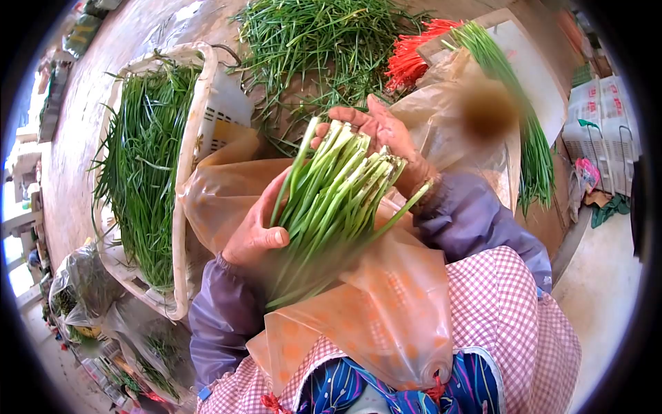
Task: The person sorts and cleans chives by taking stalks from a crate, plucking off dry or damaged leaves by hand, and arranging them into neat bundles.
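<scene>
A thick bunch of garlic chives (338, 190) lies over my lap, its pale, soil-specked cut ends pointing up and away from me. My left hand (255, 224) is wrapped round its left side, with the thumb across the stalks. Behind the cut ends is my right hand (396, 141), its palm turned toward them and its fingers stretched out. Whether the right palm touches the ends I cannot tell. A few stalks stick out at the bunch's sides. Below it, a translucent orange-patterned plastic apron (400, 297) covers my lap; the leaf tips there are blurred.
At left stands a white plastic crate (183, 179) full of chives. A loose green pile (317, 48) lies ahead. Red ties (417, 55) and a board (524, 65) with more chives (531, 152) are at right. White baskets (603, 131) stand far right, plastic bags (86, 283) lower left.
</scene>
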### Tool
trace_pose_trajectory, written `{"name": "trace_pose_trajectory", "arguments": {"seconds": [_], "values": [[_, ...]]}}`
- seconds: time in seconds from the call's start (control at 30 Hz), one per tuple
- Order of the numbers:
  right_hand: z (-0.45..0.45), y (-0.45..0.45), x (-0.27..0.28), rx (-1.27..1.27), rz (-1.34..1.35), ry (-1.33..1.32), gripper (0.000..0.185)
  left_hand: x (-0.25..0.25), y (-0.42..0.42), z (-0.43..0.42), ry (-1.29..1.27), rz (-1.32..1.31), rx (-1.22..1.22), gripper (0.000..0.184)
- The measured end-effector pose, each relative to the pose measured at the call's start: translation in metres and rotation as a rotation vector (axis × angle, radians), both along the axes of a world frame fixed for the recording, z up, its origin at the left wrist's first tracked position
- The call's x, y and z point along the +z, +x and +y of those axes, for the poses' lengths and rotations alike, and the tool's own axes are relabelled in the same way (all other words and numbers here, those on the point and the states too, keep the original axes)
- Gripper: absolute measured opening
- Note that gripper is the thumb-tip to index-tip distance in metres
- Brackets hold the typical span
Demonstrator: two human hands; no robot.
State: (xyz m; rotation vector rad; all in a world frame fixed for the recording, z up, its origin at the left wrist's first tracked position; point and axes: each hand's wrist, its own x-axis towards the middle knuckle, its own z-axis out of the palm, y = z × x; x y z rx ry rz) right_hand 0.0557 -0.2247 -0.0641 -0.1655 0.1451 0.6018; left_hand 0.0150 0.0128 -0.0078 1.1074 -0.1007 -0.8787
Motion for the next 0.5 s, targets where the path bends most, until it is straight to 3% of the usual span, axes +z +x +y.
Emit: {"name": "trace_pose_trajectory", "arguments": {"seconds": [0.1, 0.13, 0.17, 0.23, 0.27, 0.37, 0.4, 0.5], "values": [[0.008, -0.007, 0.016, -0.039, 0.06, -0.096, 0.032, 0.006, -0.003, -0.009, 0.06, 0.024, -0.002, 0.123], [0.007, -0.001, 0.012, -0.044, 0.019, -0.281, 0.023, -0.003, -0.005, -0.003, 0.09, -0.035, -0.026, 0.117], [0.016, 0.001, 0.026, -0.068, -0.001, -0.241, 0.019, -0.002, -0.007, -0.005, 0.092, -0.034, -0.028, 0.117], [0.022, 0.017, 0.006, -0.079, -0.039, -0.32, 0.016, 0.003, -0.011, -0.009, 0.101, 0.013, -0.093, 0.114], [0.023, 0.022, 0.007, -0.045, -0.14, -0.353, 0.015, 0.012, -0.012, -0.014, 0.1, 0.097, -0.052, 0.101], [0.014, 0.046, 0.023, -0.077, -0.255, -0.629, 0.019, 0.0, -0.017, 0.002, 0.103, 0.163, 0.005, 0.084], [0.002, 0.054, 0.036, -0.109, -0.325, -0.609, 0.019, 0.0, -0.019, 0.005, 0.136, 0.1, 0.035, 0.074], [-0.048, 0.083, 0.069, -0.218, -0.657, -0.351, 0.023, -0.005, -0.028, 0.014, 0.102, 0.168, 0.178, 0.074]]}}
